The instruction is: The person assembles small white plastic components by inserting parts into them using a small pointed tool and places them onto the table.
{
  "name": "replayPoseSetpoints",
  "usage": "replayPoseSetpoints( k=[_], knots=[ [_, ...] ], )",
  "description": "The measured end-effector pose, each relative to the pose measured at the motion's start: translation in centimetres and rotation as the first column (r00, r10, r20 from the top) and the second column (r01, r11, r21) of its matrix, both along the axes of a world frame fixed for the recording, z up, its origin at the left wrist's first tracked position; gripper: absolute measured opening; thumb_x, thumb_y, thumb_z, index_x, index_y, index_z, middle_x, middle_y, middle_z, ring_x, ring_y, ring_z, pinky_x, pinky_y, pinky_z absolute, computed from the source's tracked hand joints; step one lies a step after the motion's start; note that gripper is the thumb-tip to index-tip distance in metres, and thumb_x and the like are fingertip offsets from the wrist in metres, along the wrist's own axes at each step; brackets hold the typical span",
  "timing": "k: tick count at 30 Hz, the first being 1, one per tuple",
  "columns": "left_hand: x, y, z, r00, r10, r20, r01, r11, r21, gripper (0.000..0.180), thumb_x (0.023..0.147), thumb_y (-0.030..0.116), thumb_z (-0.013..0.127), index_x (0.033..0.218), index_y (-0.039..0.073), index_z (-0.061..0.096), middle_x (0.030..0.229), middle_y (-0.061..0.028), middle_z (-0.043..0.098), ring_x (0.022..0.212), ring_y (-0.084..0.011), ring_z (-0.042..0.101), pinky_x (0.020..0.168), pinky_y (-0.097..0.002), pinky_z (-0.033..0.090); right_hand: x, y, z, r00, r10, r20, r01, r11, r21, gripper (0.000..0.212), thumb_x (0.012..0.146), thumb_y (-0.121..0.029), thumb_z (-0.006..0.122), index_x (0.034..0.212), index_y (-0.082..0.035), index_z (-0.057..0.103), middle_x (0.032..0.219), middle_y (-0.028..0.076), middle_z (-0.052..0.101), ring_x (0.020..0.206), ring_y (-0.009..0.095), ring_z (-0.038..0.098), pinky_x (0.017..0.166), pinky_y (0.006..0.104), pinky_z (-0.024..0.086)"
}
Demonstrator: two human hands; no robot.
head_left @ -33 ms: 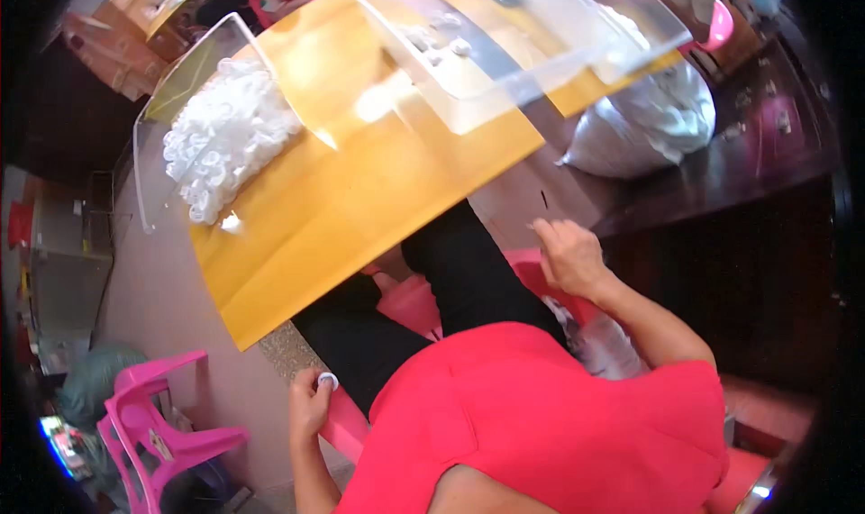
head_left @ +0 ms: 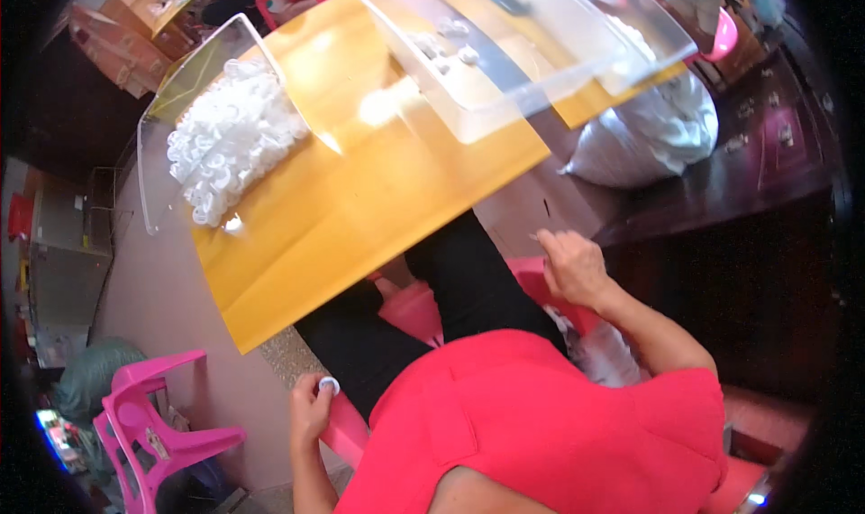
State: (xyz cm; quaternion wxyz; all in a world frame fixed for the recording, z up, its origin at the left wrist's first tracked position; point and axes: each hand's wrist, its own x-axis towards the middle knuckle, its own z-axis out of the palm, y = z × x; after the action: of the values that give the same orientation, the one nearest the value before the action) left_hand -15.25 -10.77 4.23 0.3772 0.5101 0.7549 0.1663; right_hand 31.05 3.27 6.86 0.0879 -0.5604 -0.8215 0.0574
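Low beside my left thigh, my left hand (head_left: pixel 311 408) grips a small white plastic ring (head_left: pixel 330 384) between thumb and fingers. My right hand (head_left: pixel 577 266) is raised off to the right of my legs, its fingers closed in a pinch. A small thin tip shows at those fingers, but what it belongs to cannot be made out. In front of me, a clear tray (head_left: pixel 149 176) on the yellow tabletop (head_left: pixel 360 244) holds a heap of white plastic rings (head_left: pixel 236 136). Neither hand touches the table.
A translucent bin (head_left: pixel 505 109) with a few small white pieces stands at the table's far right. Beyond the table's right edge sits a stuffed white sack (head_left: pixel 640 140). A pink plastic stool (head_left: pixel 167 442) is on the floor at left, near a dark green bag (head_left: pixel 99 379).
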Motion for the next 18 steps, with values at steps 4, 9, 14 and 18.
replayPoseSetpoints(
  k=[4, 9, 14, 18],
  knots=[
    [0.3, 0.8, 0.2, 0.994, 0.077, -0.073, -0.057, 0.967, 0.246, 0.011, 0.082, 0.004, 0.057, 0.089, -0.003, 0.06, 0.083, -0.0153, 0.057, 0.077, -0.0289, 0.057, 0.069, -0.0363, 0.045, 0.6, 3.4, -0.2, 0.998, 0.017, -0.057, -0.031, 0.967, -0.252, 0.031, 0.074, -0.015, 0.059, 0.102, -0.004, 0.051, 0.072, 0.019, 0.061, 0.068, 0.037, 0.06, 0.061, 0.05, 0.048],
    [1.3, -0.1, -0.4, 0.943, 0.126, -0.308, -0.019, 0.944, 0.329, 0.007, 0.081, 0.003, 0.055, 0.086, -0.002, 0.058, 0.084, -0.0196, 0.054, 0.075, -0.0364, 0.054, 0.066, -0.0422, 0.044, 0.2, 4.4, 0.1, 0.968, 0.246, -0.042, -0.247, 0.924, -0.291, 0.022, 0.073, -0.02, 0.062, 0.085, -0.004, 0.051, 0.067, 0.014, 0.059, 0.061, 0.035, 0.06, 0.055, 0.0471, 0.049],
    [1.8, 1.0, 1.5, 0.957, 0.024, -0.288, 0.016, 0.991, 0.136, 0.016, 0.091, 0.014, 0.058, 0.101, 0.002, 0.062, 0.107, -0.0188, 0.062, 0.094, -0.0292, 0.06, 0.084, -0.043, 0.049, 0.4, 6.3, -0.2, 0.89, 0.446, -0.091, -0.441, 0.795, -0.416, 0.03, 0.07, -0.024, 0.065, 0.088, -0.003, 0.053, 0.068, 0.011, 0.056, 0.064, 0.031, 0.059, 0.054, 0.0415, 0.048],
    [0.3, 4.2, -2.2, 0.967, 0.009, -0.254, 0.002, 0.999, 0.043, 0.019, 0.09, 0.016, 0.059, 0.102, 0.003, 0.063, 0.11, -0.0203, 0.06, 0.098, -0.031, 0.059, 0.087, -0.0448, 0.048, 0.8, 7.1, -1.8, 0.914, 0.392, -0.102, -0.384, 0.761, -0.523, 0.031, 0.07, -0.022, 0.064, 0.093, -0.002, 0.055, 0.071, 0.011, 0.058, 0.066, 0.032, 0.059, 0.058, 0.0427, 0.049]
  ],
)
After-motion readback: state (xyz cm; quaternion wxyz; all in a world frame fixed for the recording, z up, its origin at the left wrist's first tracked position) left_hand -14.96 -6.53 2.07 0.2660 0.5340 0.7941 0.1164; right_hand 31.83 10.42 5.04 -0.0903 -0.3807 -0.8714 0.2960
